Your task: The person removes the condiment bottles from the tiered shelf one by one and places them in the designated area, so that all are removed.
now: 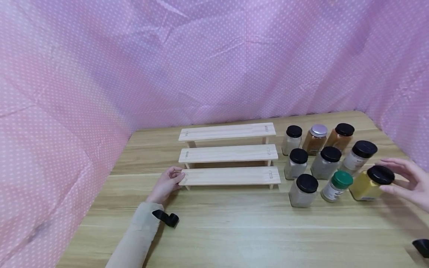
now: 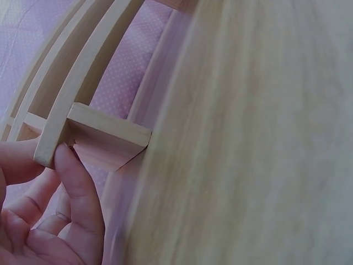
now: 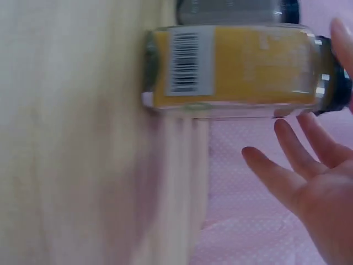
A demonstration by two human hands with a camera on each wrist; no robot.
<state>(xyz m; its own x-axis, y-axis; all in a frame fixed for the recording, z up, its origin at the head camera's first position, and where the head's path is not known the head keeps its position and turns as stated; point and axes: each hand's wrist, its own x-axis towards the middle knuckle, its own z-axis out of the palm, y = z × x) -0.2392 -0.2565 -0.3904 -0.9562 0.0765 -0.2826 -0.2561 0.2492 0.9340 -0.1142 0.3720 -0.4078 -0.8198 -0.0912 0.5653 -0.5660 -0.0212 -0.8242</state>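
At the left end of the lowest shelf (image 1: 229,176) of a pale wooden stepped rack (image 1: 228,153), my left hand (image 1: 165,185) pinches the board between thumb and fingers. The left wrist view shows this grip beside the short leg (image 2: 110,132). Far to the right, my right hand (image 1: 412,182) is at a square jar of yellow powder (image 1: 363,187) with a black lid. Its thumb and fingers spread around the lid without curling closed; the jar stands upright on the table. A barcode label (image 3: 190,63) shows on the jar in the right wrist view.
Several spice jars stand close together left of and behind the yellow one, including a green-lidded jar (image 1: 336,186), a silver-lidded jar (image 1: 315,140) and a black-lidded pale jar (image 1: 302,195). Pink dotted cloth (image 1: 214,67) hangs behind the wooden table (image 1: 234,230).
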